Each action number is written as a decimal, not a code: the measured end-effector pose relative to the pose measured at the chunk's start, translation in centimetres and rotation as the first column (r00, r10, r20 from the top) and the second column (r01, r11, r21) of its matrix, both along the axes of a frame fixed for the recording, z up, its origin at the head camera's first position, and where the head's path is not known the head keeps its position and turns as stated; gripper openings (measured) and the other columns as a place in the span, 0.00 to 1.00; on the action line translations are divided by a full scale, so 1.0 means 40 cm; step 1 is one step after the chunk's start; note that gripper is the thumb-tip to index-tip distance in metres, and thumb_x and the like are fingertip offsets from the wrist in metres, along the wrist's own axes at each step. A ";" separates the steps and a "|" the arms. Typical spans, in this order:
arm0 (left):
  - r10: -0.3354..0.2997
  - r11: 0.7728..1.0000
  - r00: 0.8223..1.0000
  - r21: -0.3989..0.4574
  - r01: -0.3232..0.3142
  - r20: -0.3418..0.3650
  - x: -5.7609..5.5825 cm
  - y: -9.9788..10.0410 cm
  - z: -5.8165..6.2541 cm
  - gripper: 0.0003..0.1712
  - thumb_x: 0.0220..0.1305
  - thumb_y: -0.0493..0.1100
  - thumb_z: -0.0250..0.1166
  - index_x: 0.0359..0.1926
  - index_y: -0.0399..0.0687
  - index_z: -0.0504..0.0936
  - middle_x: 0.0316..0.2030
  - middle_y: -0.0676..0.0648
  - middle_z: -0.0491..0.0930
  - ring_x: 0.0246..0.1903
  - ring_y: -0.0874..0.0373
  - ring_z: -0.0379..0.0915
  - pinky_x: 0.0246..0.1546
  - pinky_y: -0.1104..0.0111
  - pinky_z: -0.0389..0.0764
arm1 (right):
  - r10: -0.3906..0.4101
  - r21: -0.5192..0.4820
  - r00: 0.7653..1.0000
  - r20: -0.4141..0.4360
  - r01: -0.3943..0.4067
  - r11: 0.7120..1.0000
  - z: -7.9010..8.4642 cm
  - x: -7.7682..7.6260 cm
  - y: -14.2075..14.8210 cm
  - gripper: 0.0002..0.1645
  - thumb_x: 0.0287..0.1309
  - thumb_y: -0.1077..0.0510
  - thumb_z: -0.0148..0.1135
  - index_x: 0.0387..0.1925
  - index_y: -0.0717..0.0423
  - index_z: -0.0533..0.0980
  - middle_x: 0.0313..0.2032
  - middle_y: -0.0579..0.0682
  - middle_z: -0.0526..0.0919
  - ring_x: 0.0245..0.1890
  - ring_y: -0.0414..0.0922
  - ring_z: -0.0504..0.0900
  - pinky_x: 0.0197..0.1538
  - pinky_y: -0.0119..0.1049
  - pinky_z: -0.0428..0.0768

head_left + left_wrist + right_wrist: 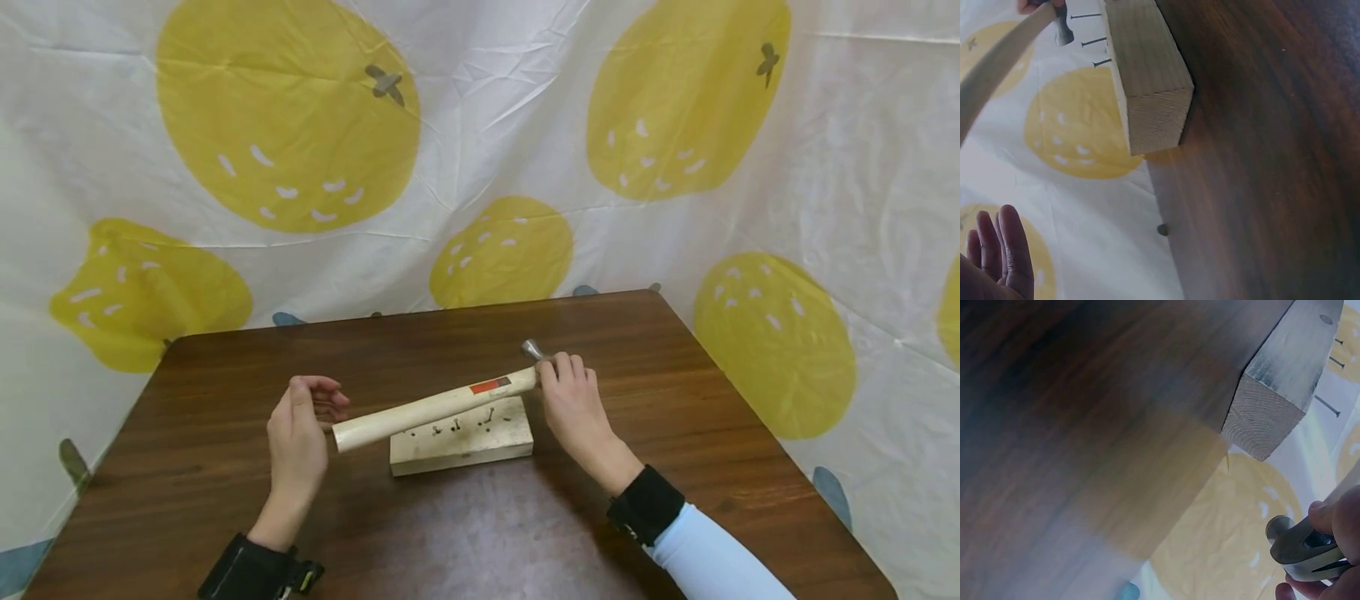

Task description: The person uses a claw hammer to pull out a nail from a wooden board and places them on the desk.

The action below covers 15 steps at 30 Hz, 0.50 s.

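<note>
1. Near the left edge of the dark brown wooden table [150, 467], the person's bare left hand [298, 437] is raised, fingers loosely extended and gripping nothing, just beside the handle's butt; whether it touches cannot be told. For a secure hold, it would best close fully round that end.
2. From there toward the far right corner slants the claw hammer with a pale wooden handle and grey metal head [435, 408], raised above the block. Good handling would leave the handle clear of the points below.
3. Midway between the table's left and right edges lies the pale rectangular wooden block [465, 460], thin dark metal nails [1094, 42] standing from its top, some tilted.
4. Nearer the table's right edge, the bare right hand [573, 404] holds the hammer at its head; a firm grip there should steady the weight.
</note>
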State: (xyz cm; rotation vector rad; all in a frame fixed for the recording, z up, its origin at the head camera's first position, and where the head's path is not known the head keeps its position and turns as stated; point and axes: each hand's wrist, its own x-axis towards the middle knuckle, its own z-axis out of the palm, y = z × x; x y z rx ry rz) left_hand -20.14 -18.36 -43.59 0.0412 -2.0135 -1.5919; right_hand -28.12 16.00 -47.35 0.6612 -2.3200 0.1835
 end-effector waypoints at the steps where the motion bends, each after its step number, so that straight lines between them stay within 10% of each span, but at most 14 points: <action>1: 0.010 1.000 1.000 0.008 -0.010 0.008 -0.002 -0.002 -0.002 0.36 0.85 0.56 0.35 0.44 0.32 0.81 0.33 0.38 0.83 0.29 0.55 0.82 0.28 0.73 0.79 | 0.003 -0.009 1.000 0.004 -0.003 1.000 0.001 0.000 0.000 0.18 0.54 0.68 0.75 0.41 0.62 0.74 0.38 0.59 0.73 0.37 0.58 0.73 0.34 0.52 0.75; 15: 0.035 0.987 0.980 -0.163 -0.003 0.196 -0.015 -0.003 -0.040 0.11 0.76 0.37 0.55 0.54 0.41 0.78 0.45 0.42 0.82 0.37 0.53 0.75 0.33 0.71 0.73 | 0.069 -0.126 0.997 0.045 -0.062 0.990 0.012 -0.001 -0.005 0.21 0.53 0.69 0.76 0.45 0.61 0.75 0.41 0.57 0.74 0.39 0.57 0.74 0.39 0.54 0.74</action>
